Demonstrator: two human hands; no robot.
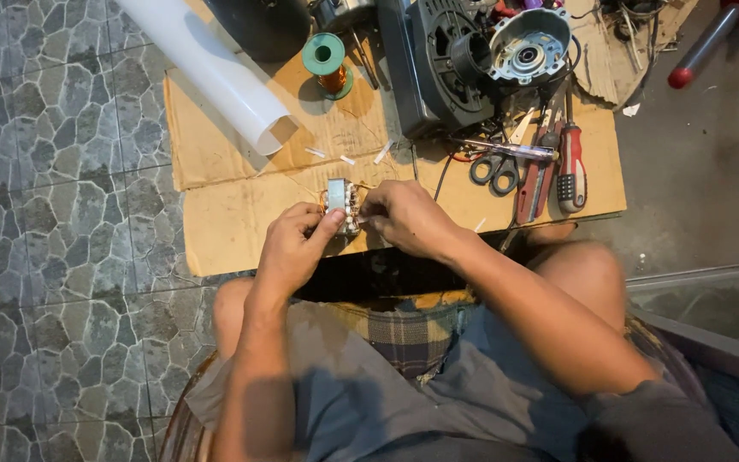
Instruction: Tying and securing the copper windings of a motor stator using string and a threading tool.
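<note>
Held above the cardboard [241,214], the small wound coil [341,205] sits pinched in the left hand [291,248] while the right hand [404,216] nips its edge; it looks dense, rigid, with fragile wire, best gripped by its core.

No pkgs, labels, signs or screens in view, far as visible

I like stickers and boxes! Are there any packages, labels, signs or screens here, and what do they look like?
No screens, signs or clear labels show.
Flattened cardboard: brown sheets on the floor, under the tools.
White roll: plain tube lying above the cardboard.
Small coil part: held between the left hand and right hand; any label is too small to tell.
</note>
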